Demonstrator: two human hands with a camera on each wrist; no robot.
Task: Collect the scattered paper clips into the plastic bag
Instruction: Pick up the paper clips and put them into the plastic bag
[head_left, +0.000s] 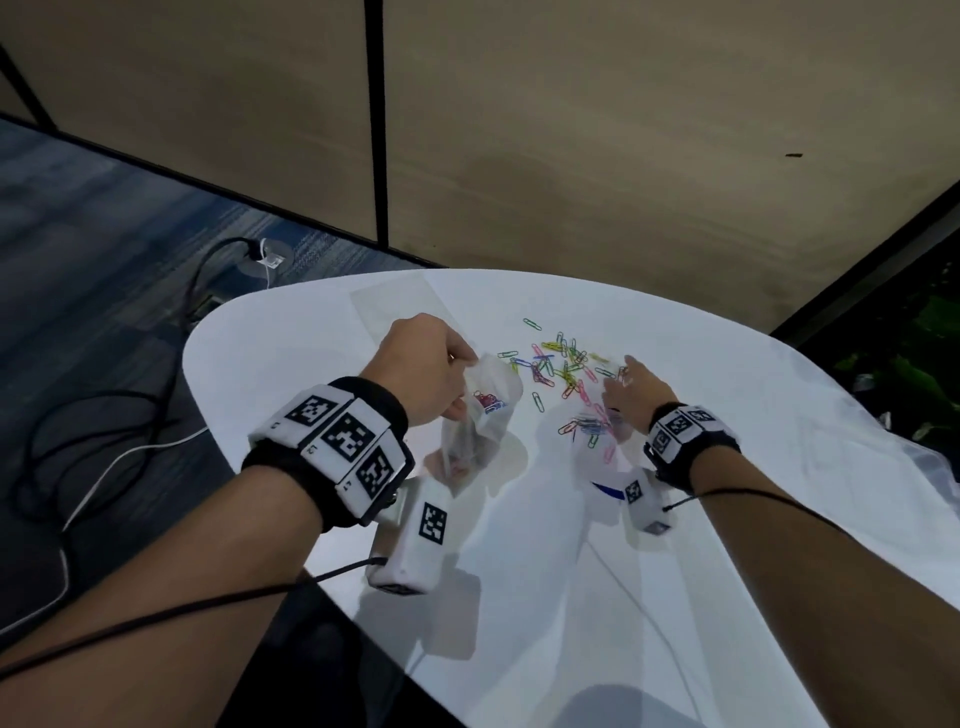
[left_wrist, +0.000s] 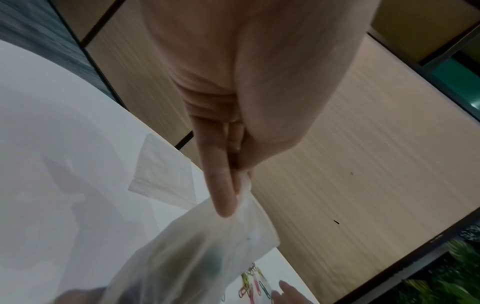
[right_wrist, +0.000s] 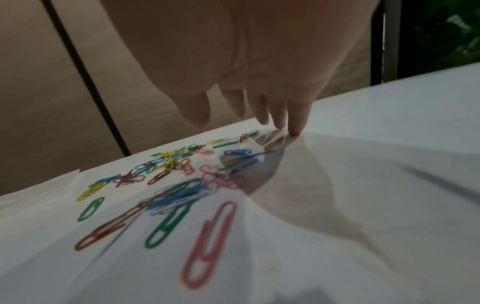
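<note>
Colourful paper clips (head_left: 561, 364) lie scattered across the middle of the white table (head_left: 291, 353). My left hand (head_left: 431, 369) pinches the rim of a clear plastic bag (head_left: 483, 415) between thumb and forefinger, so the bag hangs to the table; a few clips show inside it. The left wrist view shows the same pinch (left_wrist: 233, 195) on the bag (left_wrist: 207, 246). My right hand (head_left: 631, 387) is open, its straight fingertips (right_wrist: 293, 131) touching the table at the right edge of the clips (right_wrist: 168, 164). A thin clear film (right_wrist: 259, 160) lies by those fingers over some clips.
A flat clear plastic sheet (head_left: 389, 301) lies at the table's back left, and crumpled clear plastic (head_left: 883, 441) covers its right side. The table's rounded edge is close on the left, with cables (head_left: 104, 415) on the floor below. A beige partition stands behind.
</note>
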